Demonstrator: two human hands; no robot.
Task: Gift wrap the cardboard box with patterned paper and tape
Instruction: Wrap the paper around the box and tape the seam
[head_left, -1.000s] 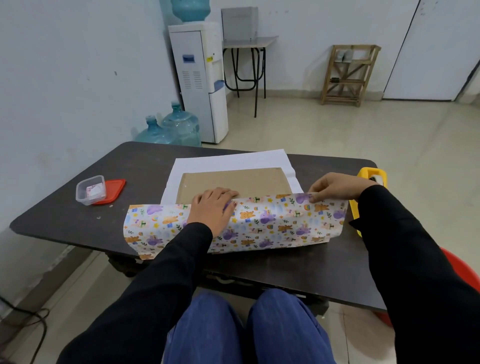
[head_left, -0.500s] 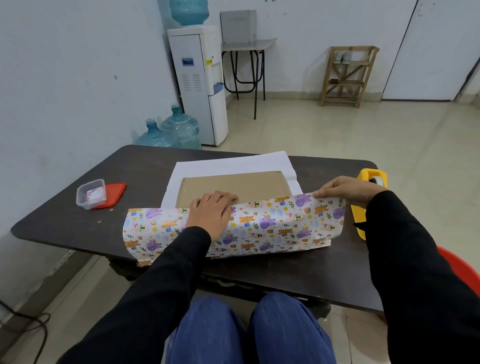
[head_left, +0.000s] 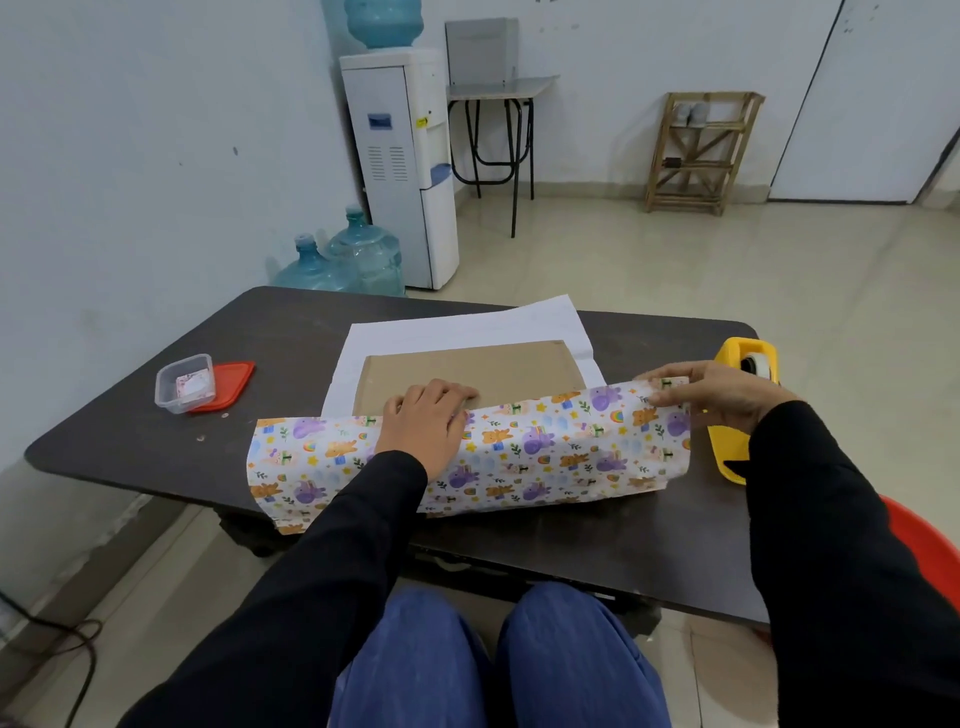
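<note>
Paper (head_left: 545, 452), cartoon-printed, laps brown box (head_left: 493, 374); left hand (head_left: 423, 421) presses flat, right hand (head_left: 727, 395) pinches edge

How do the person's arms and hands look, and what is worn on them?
The left sleeve and right sleeve are long, plain black and reach the wrists. The left hand and right hand are bare: no gloves, no visible ring or watch.

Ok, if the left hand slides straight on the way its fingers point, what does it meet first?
The bare top of the cardboard box, directly ahead of the left hand. Beyond that probably comes the white underside of the patterned paper, though depth is hard to judge.
</note>
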